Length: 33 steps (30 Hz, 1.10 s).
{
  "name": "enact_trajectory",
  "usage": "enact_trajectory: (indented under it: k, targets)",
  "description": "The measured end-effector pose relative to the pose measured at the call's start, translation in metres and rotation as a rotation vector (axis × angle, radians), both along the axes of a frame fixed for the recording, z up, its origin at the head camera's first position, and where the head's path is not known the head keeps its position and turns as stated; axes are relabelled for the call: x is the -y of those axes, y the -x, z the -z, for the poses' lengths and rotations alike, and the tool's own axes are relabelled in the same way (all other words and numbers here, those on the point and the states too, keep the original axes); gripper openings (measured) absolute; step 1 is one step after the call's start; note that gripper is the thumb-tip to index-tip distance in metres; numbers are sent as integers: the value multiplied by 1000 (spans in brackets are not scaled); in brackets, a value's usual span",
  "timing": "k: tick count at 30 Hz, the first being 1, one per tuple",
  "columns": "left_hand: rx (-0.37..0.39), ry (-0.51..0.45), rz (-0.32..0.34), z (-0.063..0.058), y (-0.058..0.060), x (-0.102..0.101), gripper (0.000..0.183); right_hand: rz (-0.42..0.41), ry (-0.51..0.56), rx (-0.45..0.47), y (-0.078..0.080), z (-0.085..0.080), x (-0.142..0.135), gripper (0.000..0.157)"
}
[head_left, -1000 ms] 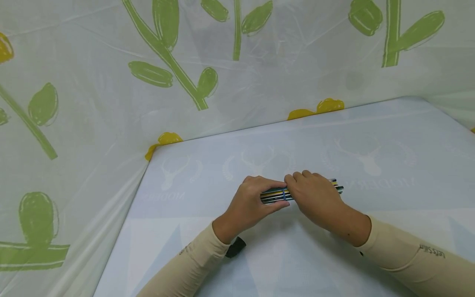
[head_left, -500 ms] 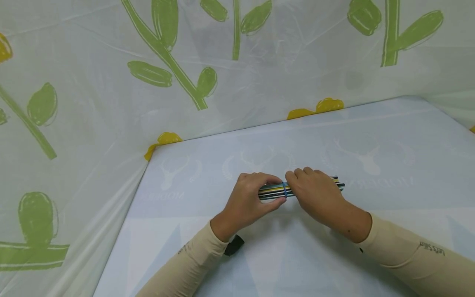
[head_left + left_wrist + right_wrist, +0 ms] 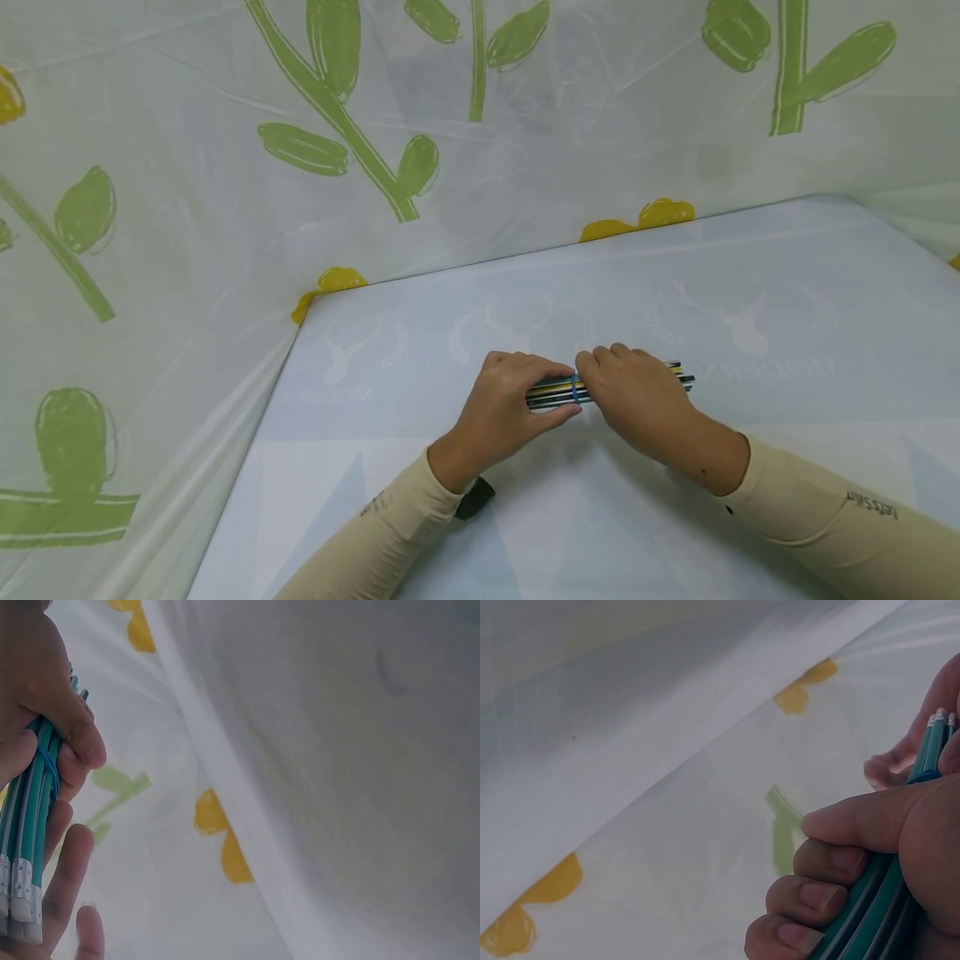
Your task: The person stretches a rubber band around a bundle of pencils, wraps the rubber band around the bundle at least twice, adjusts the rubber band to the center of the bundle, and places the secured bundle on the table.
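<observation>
A bundle of pencils [image 3: 549,395], green, yellow, white and dark striped, is held lengthwise above the table, bound by a blue rubber band [image 3: 575,390]. My right hand [image 3: 637,404] wraps around its right part, and several pencil ends stick out beyond it. My left hand [image 3: 498,408] pinches the left part, thumb and forefinger at the band. In the left wrist view, metal ferrules and pale erasers [image 3: 22,909] point toward the left palm, other fingers loosely extended. The right wrist view shows right fingers [image 3: 810,896] curled over green pencils [image 3: 874,907].
A pale blue and white cloth [image 3: 420,358] with deer-head prints covers the table. Behind and to the left hangs a white curtain [image 3: 187,208] with green leaves and yellow flowers. A small black item [image 3: 475,500] shows under the left wrist.
The hands and bundle rise slightly, then lower again to about where they were. Both hands keep their hold near the band throughout.
</observation>
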<state>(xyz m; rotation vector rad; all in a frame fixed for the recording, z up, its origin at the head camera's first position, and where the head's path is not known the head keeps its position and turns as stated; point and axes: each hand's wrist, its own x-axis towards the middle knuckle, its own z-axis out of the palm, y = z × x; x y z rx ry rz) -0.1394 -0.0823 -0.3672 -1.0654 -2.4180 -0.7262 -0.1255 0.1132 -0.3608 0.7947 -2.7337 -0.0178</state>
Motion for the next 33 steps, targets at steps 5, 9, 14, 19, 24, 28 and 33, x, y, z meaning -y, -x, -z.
enact_trajectory:
  k: [5,9,14,19,24,28,33]
  targets:
    - [-23,-12,2,1,-1,-1,39,-7,2,-1,-1,0,1,31]
    - [-41,-12,4,1,-2,-1,40,-14,-5,-1,-2,0,3,33]
    - [-48,-9,5,1,-2,-1,40,-10,-12,1,-3,-1,3,33]
    - [-41,-1,0,1,-1,0,41,-13,-2,-12,-2,-1,3,30]
    - [-19,-2,-22,1,1,2,46,4,-12,15,1,-1,0,35]
    - [4,-11,-36,1,3,3,49,29,-21,45,4,0,-2,37]
    - [5,9,-44,2,6,5,50,57,-26,79,10,1,-5,36]
